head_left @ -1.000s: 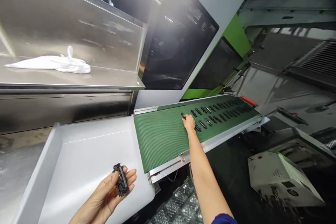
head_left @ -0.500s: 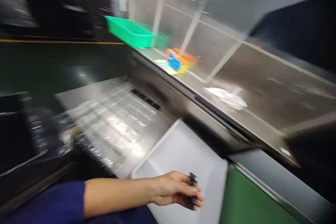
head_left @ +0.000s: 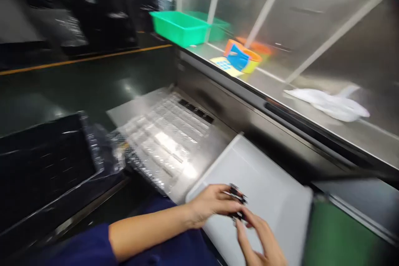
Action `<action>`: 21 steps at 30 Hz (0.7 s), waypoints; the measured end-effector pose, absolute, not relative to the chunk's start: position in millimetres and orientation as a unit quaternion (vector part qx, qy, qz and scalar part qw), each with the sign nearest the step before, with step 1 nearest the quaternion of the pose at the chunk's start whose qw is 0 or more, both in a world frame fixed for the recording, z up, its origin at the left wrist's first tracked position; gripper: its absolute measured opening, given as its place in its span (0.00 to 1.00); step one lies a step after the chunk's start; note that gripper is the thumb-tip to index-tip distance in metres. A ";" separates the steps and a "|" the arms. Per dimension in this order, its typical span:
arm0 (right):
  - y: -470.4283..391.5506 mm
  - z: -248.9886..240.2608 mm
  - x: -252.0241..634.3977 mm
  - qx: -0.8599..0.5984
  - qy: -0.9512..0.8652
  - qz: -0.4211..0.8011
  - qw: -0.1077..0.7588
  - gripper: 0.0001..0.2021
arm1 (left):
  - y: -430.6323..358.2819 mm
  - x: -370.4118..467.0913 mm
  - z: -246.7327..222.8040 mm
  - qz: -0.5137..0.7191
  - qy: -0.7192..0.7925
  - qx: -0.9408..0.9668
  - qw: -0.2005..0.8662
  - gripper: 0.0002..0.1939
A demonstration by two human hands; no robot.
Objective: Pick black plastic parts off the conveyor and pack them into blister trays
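In the head view, my left hand (head_left: pixel 209 205) is closed around small black parts (head_left: pixel 234 191), perhaps plastic pieces, held over a white tray (head_left: pixel 277 178). Just right of it, my right hand (head_left: pixel 263 239) comes up from the bottom edge. Its thumb and finger meet at the lower end of the black parts, close to the left fingertips. Fingers cover much of the parts, so their exact shape and number do not show.
Left of the tray lies a clear ribbed plastic sheet (head_left: pixel 170 133) with a few black pieces at its far edge. A green conveyor-like surface (head_left: pixel 339 232) is at right. The metal ledge holds a green bin (head_left: pixel 181 29), an orange-yellow container (head_left: pixel 254 62) and white gloves (head_left: pixel 333 104).
My right hand has come into view and joined the left at the black parts. The camera view has swung, shifting the tray and ledge rightward in the picture.
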State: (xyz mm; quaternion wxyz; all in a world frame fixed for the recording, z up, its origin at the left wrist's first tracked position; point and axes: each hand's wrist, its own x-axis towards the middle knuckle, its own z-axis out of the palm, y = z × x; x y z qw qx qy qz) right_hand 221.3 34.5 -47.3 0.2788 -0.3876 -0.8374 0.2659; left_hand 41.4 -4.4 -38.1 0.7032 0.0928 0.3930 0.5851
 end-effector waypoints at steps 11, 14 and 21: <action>26.7 1.1 230.6 -0.310 -0.880 0.259 0.250 0.21 | 6.6 32.2 -27.0 0.399 0.375 0.227 0.805 0.20; 18.1 -6.7 246.0 -0.335 -0.827 0.307 0.332 0.33 | 12.8 45.2 -25.0 0.361 0.340 0.223 0.839 0.19; 11.0 -13.7 280.9 -0.371 -0.815 0.258 0.362 0.42 | 30.9 80.2 -26.8 0.257 0.292 0.254 0.886 0.23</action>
